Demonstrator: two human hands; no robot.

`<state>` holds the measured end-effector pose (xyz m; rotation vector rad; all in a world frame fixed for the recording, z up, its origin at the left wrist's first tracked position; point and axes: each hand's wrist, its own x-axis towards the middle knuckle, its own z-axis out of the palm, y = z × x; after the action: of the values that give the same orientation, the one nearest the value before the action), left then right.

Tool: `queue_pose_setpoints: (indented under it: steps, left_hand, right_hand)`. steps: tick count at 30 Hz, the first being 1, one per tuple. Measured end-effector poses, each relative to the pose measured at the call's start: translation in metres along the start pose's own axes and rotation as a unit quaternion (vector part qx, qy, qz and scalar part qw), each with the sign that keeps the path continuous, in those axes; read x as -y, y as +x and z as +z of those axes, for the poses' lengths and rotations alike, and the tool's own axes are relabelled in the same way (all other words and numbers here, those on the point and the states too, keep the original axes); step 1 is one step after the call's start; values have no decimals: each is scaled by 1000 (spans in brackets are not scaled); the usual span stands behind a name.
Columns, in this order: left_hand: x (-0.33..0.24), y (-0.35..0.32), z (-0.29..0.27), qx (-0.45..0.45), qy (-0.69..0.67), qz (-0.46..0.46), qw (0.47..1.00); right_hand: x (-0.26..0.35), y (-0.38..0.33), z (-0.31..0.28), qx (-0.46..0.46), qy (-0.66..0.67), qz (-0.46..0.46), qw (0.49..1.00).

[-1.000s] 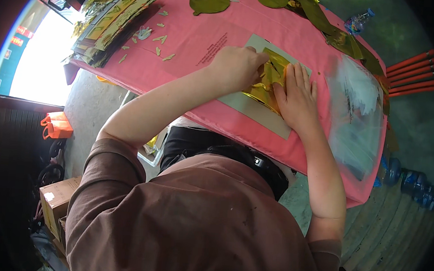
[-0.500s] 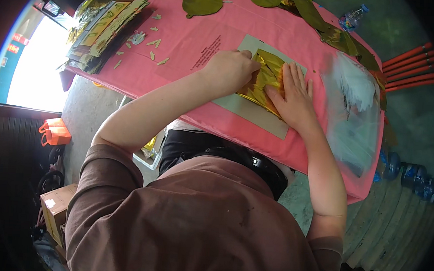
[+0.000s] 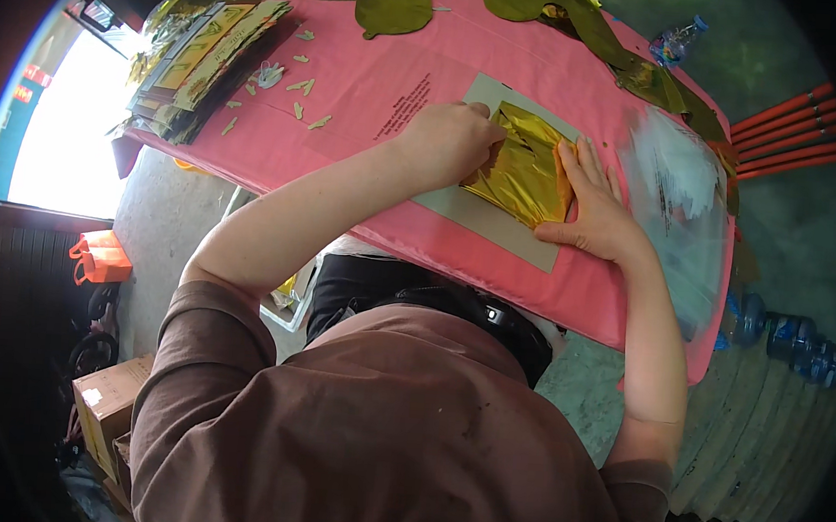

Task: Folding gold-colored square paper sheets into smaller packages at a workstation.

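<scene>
A folded piece of shiny gold foil (image 3: 526,177) lies on a grey card (image 3: 510,244) on the pink-covered table (image 3: 466,264). My left hand (image 3: 447,143) is closed, its fingers pinching the foil's left edge near the upper corner. Along the opposite edge rests my right hand (image 3: 601,213), open, with the thumb apart from the stretched fingers. Creases run across the foil toward the right thumb. A clear printed plastic bag (image 3: 390,92) lies flat beyond my left forearm.
Clear plastic bags (image 3: 679,248) lie at the table's right. A stack of flat packages (image 3: 205,66) stands at the left, near small pale pieces (image 3: 298,110) and a white string bundle (image 3: 270,75). Gold foil shapes (image 3: 395,11) line the far edge. Orange poles (image 3: 794,131) are beyond the table.
My right hand has slid right across the foil to its edge, its thumb now farther out. The foil looks flatter and wider. My left hand still pinches the left edge.
</scene>
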<state>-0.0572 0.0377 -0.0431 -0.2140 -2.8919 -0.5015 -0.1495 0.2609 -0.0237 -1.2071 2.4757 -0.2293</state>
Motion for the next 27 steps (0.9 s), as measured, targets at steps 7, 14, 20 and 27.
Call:
queue_pose_setpoints:
  steps: [7,14,20,27]
  left_hand:
    - [-3,5,-1,-59,-8,-28,998]
    - [-14,12,11,-50,26,-20,998]
    - [-17,2,11,-39,16,-61,997]
    - [-19,0,5,-29,9,-47,998]
  right_hand:
    - [-4,2,5,-16,-19,-10,1000]
    - [-2,1,5,-10,-24,-2,1000]
    - [-4,0,3,0,-21,-8,1000]
    - [-2,-2,2,-6,-12,-9,1000]
